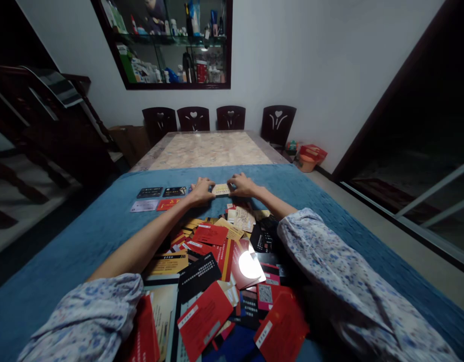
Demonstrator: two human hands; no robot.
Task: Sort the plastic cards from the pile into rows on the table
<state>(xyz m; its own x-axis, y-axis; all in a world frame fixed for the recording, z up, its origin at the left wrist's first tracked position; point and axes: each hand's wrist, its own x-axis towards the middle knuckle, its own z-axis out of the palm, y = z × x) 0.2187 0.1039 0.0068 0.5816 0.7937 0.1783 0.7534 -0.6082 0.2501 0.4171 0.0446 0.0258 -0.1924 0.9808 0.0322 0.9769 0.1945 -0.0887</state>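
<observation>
A cream-coloured card point(221, 189) lies at the far side of the blue cloth, between my two hands. My left hand point(201, 191) has its fingers closed at the card's left end, and my right hand point(244, 185) pinches its right end. Left of my left hand are two black cards, one point(149, 192) beside the other point(174, 191). In front of them are a pale lilac card point(144, 205) and a red card point(167, 204), partly behind my left forearm. Between my forearms spreads a heap of overlapping red, black and yellow cards point(211, 234).
The blue cloth point(84, 236) covers the near part of a long table with a stone-patterned top point(207, 150). Several dark chairs point(193, 118) stand at its far end. A glass-shelved wall cabinet point(171, 40) hangs behind. An orange bucket point(307, 162) stands on the floor at right.
</observation>
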